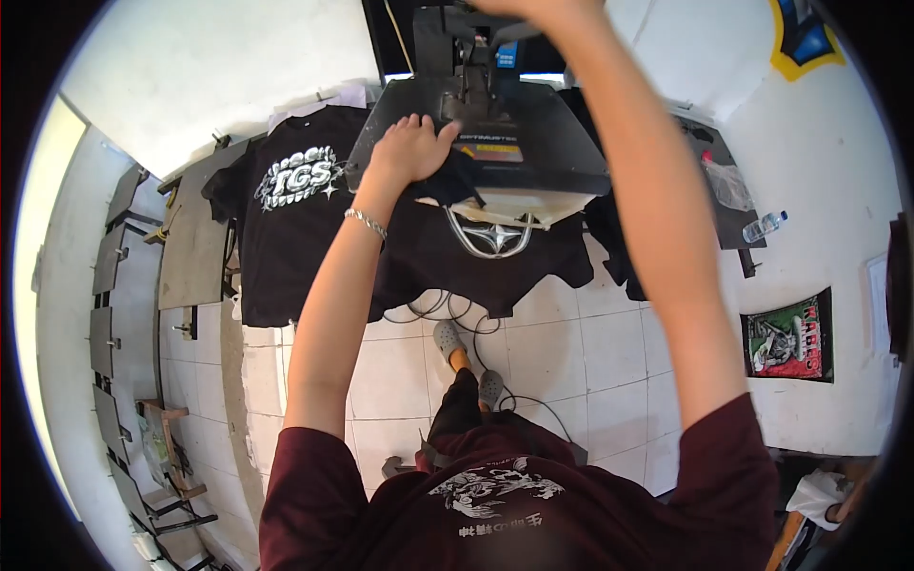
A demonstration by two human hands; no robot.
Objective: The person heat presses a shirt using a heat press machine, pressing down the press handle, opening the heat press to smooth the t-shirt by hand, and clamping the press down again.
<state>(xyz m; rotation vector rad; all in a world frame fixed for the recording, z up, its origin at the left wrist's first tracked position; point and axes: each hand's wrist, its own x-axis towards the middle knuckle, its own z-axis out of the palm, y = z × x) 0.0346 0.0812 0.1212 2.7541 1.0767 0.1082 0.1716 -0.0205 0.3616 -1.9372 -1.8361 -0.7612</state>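
A heat press [562,128] stands at the top centre, its dark upper plate over a black T-shirt [409,252]. A silver star print [495,236] shows on the shirt's part that hangs out in front. My left hand [416,147] lies on the left of the upper plate, fingers stretched out and thumb apart. Some dark cloth [447,181] is beside its palm; whether the hand touches it I cannot tell. My right hand [538,6] is at the top edge by the press's upper arm, its fingers cut off by the frame.
Another black T-shirt [300,214] with a TGS print lies left of the press. At right are a plastic bag [728,184] and a water bottle [764,226]. Black cables [471,319] run over the tiled floor near my feet. Flat boards [190,228] line the left side.
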